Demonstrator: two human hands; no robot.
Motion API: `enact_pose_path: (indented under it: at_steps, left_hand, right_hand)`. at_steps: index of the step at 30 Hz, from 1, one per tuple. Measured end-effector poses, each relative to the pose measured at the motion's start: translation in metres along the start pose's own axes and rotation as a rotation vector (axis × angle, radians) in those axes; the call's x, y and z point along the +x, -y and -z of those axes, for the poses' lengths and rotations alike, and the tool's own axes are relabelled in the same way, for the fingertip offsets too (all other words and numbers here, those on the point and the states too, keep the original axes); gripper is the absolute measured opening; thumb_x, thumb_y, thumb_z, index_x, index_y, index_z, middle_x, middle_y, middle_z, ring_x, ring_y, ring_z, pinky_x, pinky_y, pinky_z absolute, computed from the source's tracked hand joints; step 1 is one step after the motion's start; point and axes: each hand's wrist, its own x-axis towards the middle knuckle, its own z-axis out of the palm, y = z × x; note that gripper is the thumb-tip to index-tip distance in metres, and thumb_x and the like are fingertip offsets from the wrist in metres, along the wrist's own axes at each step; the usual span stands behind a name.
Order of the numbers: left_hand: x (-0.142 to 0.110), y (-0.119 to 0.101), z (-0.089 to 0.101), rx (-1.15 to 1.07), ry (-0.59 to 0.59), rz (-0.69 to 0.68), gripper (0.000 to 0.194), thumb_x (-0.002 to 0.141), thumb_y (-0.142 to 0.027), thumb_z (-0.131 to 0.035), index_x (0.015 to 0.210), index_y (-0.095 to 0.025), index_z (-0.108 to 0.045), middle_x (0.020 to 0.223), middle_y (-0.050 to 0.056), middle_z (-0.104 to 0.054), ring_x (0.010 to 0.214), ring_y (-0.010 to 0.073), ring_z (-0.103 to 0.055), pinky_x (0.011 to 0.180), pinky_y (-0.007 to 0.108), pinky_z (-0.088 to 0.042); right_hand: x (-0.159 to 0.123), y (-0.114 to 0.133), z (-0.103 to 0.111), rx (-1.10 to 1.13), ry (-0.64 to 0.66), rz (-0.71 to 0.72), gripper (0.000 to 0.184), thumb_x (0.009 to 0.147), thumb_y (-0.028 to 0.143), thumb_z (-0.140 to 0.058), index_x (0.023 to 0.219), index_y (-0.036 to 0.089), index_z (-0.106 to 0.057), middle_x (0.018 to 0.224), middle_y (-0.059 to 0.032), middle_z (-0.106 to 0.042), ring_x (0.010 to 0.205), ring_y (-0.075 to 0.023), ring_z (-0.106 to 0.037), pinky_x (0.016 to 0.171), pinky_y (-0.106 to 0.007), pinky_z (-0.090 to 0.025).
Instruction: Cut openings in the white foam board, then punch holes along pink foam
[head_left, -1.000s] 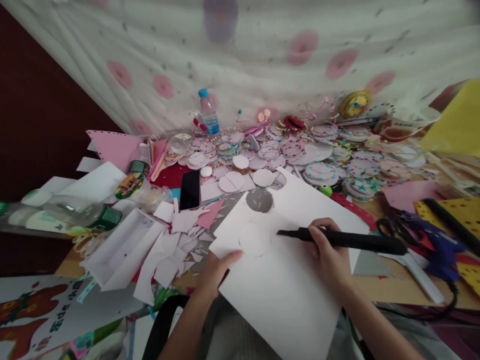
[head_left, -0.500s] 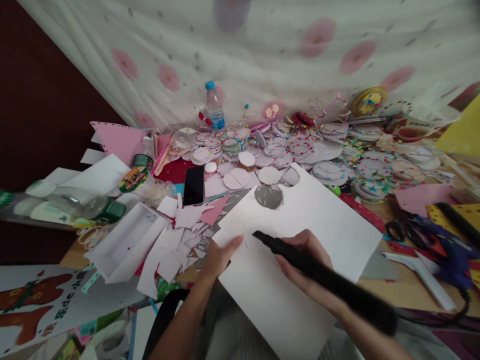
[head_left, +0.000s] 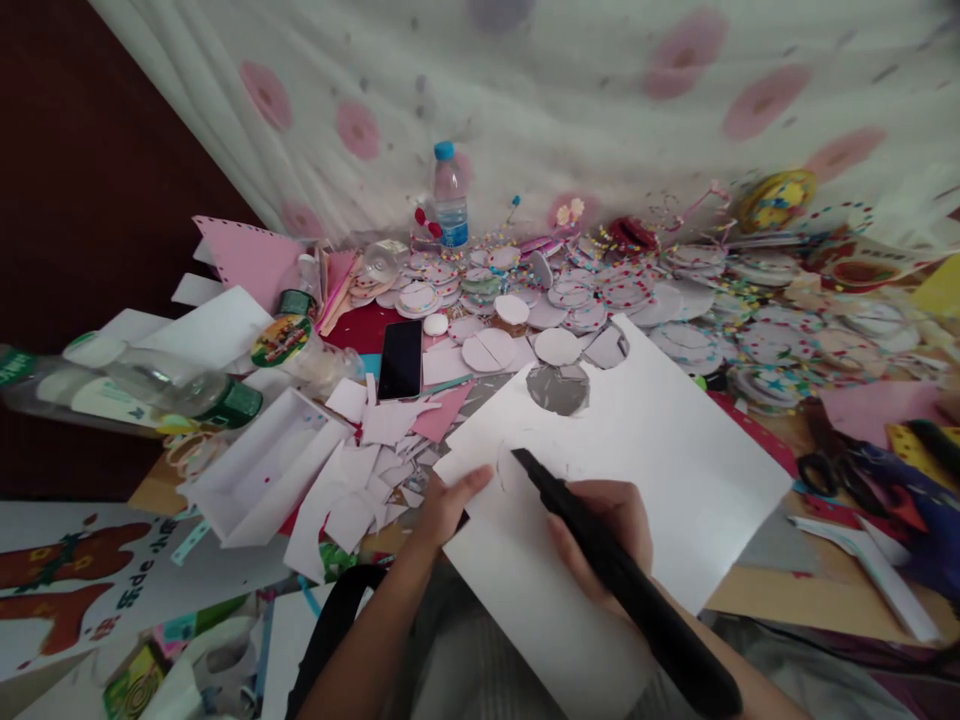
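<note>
My left hand (head_left: 450,505) grips the near left edge of a white board sheet (head_left: 697,470), thumb on top and fingers underneath. My right hand (head_left: 615,525) is wrapped round a long black cutting knife (head_left: 649,610), held slantwise like a pen. Its tip is at a faint curved line on the sheet, just right of my left thumb; whether it goes through the board cannot be made out. A round hole (head_left: 559,388) lies beyond the tip, with the grey surface below showing through. The sheet's near corner overhangs my lap.
White discs (head_left: 487,350) and bead-trimmed ones are piled along the back by a water bottle (head_left: 451,200). Left are a phone (head_left: 401,360), paper scraps (head_left: 375,425), a white box (head_left: 262,470) and bottles (head_left: 187,390). Scissors (head_left: 821,475) lie right.
My view has shifted a little, so the scene sits further right. The knife's handle has swung to a steeper slant, and its tip has moved slightly along the curve. My left hand keeps its hold.
</note>
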Motion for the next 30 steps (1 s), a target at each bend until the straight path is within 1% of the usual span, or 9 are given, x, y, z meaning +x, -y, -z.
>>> enact_pose_path:
  at_steps: [4, 7, 11, 13, 15, 19, 21, 26, 30]
  left_hand:
    - [-0.001, 0.001, 0.007, -0.023, 0.043, 0.038, 0.049, 0.062, -0.038, -0.080, 0.103, -0.012, -0.071, 0.098, 0.011, -0.074, 0.084, 0.0272, -0.070, 0.071, 0.034, -0.056]
    - [-0.001, 0.003, 0.010, -0.008, 0.049, 0.032, 0.046, 0.065, -0.038, -0.078, 0.101, -0.012, -0.071, 0.096, 0.012, -0.074, 0.082, 0.0266, -0.070, 0.072, 0.035, -0.056]
    - [0.004, 0.009, 0.010, 0.106, -0.037, -0.060, 0.041, 0.068, -0.040, -0.076, 0.100, -0.014, -0.071, 0.104, 0.011, -0.073, 0.095, 0.0271, -0.068, 0.081, 0.035, -0.055]
    - [0.009, 0.013, 0.009, 0.148, -0.083, -0.094, 0.039, 0.071, -0.041, -0.073, 0.099, -0.015, -0.071, 0.105, 0.011, -0.072, 0.099, 0.0272, -0.067, 0.085, 0.035, -0.054]
    - [0.012, 0.016, 0.007, 0.162, -0.100, -0.107, 0.037, 0.072, -0.042, -0.072, 0.097, -0.015, -0.071, 0.103, 0.011, -0.073, 0.100, 0.0272, -0.067, 0.086, 0.036, -0.054]
    - [0.013, 0.018, 0.007, 0.191, -0.085, -0.132, 0.033, 0.074, -0.041, -0.071, 0.095, -0.015, -0.070, 0.099, 0.010, -0.074, 0.099, 0.0266, -0.067, 0.086, 0.036, -0.054]
    - [0.012, 0.018, 0.007, 0.204, -0.075, -0.144, 0.033, 0.075, -0.041, -0.070, 0.097, -0.016, -0.069, 0.100, 0.010, -0.073, 0.100, 0.0264, -0.067, 0.086, 0.037, -0.054]
    - [0.011, 0.017, 0.008, 0.233, -0.054, -0.167, 0.035, 0.078, -0.042, -0.067, 0.100, -0.016, -0.069, 0.108, 0.011, -0.072, 0.100, 0.0261, -0.067, 0.087, 0.037, -0.053]
    - [0.011, 0.016, 0.007, 0.250, -0.043, -0.177, 0.035, 0.079, -0.043, -0.066, 0.099, -0.015, -0.070, 0.103, 0.010, -0.073, 0.093, 0.0251, -0.068, 0.083, 0.035, -0.054]
  right_hand:
    - [0.004, 0.000, 0.002, 0.056, -0.004, -0.089, 0.029, 0.081, 0.018, -0.062, 0.103, 0.024, -0.046, 0.078, -0.0028, -0.065, 0.058, -0.0170, -0.062, 0.045, -0.027, -0.050]
    - [0.007, -0.002, 0.002, 0.072, 0.018, -0.022, 0.031, 0.080, 0.016, -0.061, 0.105, 0.024, -0.046, 0.077, -0.0026, -0.065, 0.059, -0.0170, -0.063, 0.044, -0.026, -0.051]
    - [0.004, -0.006, 0.003, 0.015, 0.105, 0.002, 0.036, 0.078, 0.015, -0.060, 0.111, 0.022, -0.045, 0.078, -0.0031, -0.066, 0.063, -0.0178, -0.066, 0.046, -0.026, -0.052]
    - [0.003, -0.006, 0.004, -0.029, 0.171, 0.004, 0.037, 0.078, 0.014, -0.059, 0.112, 0.021, -0.044, 0.075, -0.0017, -0.065, 0.056, -0.0154, -0.063, 0.044, -0.024, -0.050]
    - [0.004, -0.003, 0.005, -0.074, 0.222, 0.056, 0.036, 0.078, 0.014, -0.058, 0.111, 0.021, -0.044, 0.070, 0.0008, -0.063, 0.047, -0.0123, -0.058, 0.041, -0.022, -0.046]
    - [0.010, 0.003, 0.004, -0.208, 0.236, 0.238, 0.032, 0.076, 0.013, -0.058, 0.105, 0.020, -0.045, 0.066, 0.0010, -0.059, 0.048, -0.0123, -0.055, 0.045, -0.024, -0.045]
    - [0.013, 0.004, 0.002, -0.252, 0.246, 0.285, 0.031, 0.076, 0.012, -0.056, 0.104, 0.019, -0.046, 0.065, 0.0009, -0.056, 0.049, -0.0122, -0.053, 0.045, -0.024, -0.043]
    - [0.015, 0.004, 0.000, -0.283, 0.294, 0.290, 0.029, 0.077, 0.010, -0.055, 0.104, 0.018, -0.047, 0.063, 0.0029, -0.049, 0.048, -0.0114, -0.048, 0.045, -0.023, -0.038]
    - [0.017, 0.007, -0.003, -0.315, 0.317, 0.299, 0.027, 0.077, 0.010, -0.054, 0.102, 0.017, -0.047, 0.064, 0.0018, -0.050, 0.050, -0.0121, -0.048, 0.047, -0.023, -0.039]
